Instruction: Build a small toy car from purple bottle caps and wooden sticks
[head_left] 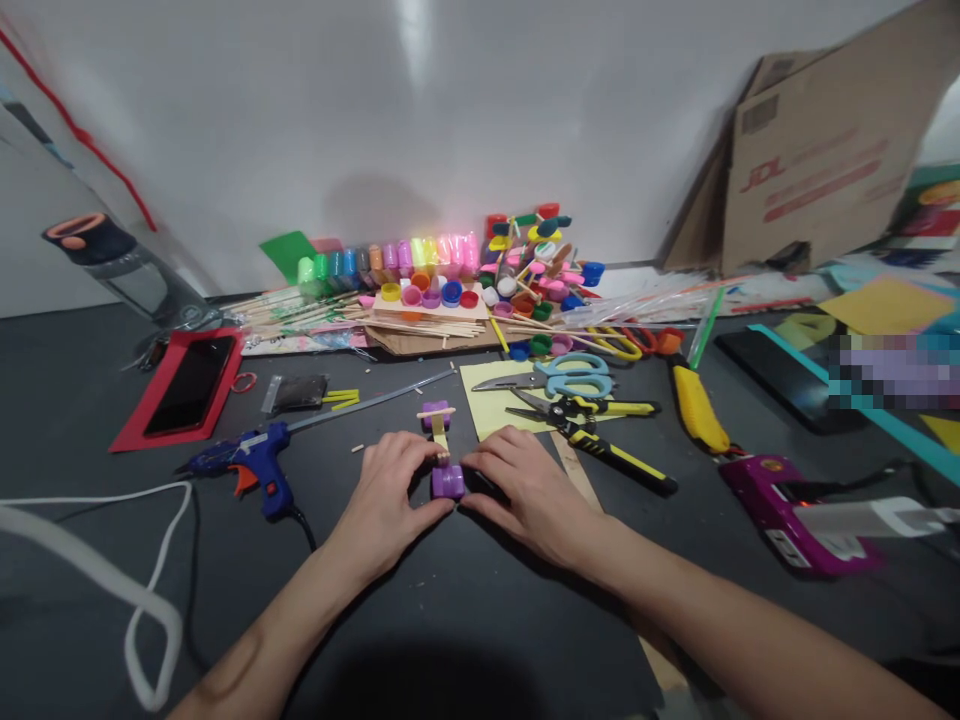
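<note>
A small toy car (440, 432) made of wooden sticks, with purple wheels that look like bottle caps, lies on the dark table between my hands. My left hand (390, 487) curls round its left side, index finger at the stick frame and thumb by the near purple wheel (448, 482). From the other side, my right hand (525, 490) closes in with its fingertips and thumb at that same wheel. The far wheel (435, 414) has a stick across it and is free of my fingers. The exact contact of the fingertips is partly hidden.
A blue glue gun (259, 465) lies left, near a white cable (150, 590). Pliers (592, 430) and blue-handled scissors (562, 377) rest on yellow paper (480, 385). Right are a yellow cutter (697, 405) and a purple device (787, 510). Paint pots (431, 295) stand behind.
</note>
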